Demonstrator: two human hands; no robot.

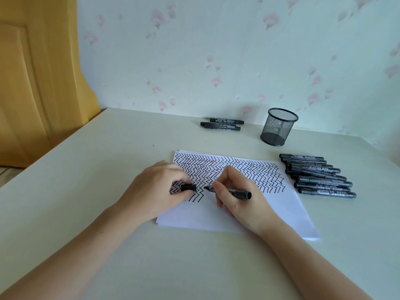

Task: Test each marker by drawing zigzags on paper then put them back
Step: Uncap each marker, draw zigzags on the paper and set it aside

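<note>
Marker (236, 192): black, uncapped, tip held just above the paper.
Cap (188, 187): black, kept apart.
Paper (249, 215): white, zigzag-covered.
Marker row (318, 176): capped, laid beside the paper.

My table (91, 191) lies open from six round to nine o'clock; marker row (317, 176) blocks three, mesh cup (279, 127) one, three markers (223, 124) twelve.

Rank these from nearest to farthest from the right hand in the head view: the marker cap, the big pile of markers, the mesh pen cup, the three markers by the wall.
From the right hand:
1. Marker cap, just left, in the left hand.
2. Big pile of markers, right of the paper.
3. Mesh pen cup, behind, right.
4. Three markers by the wall, behind; close to the cup's range.
</note>
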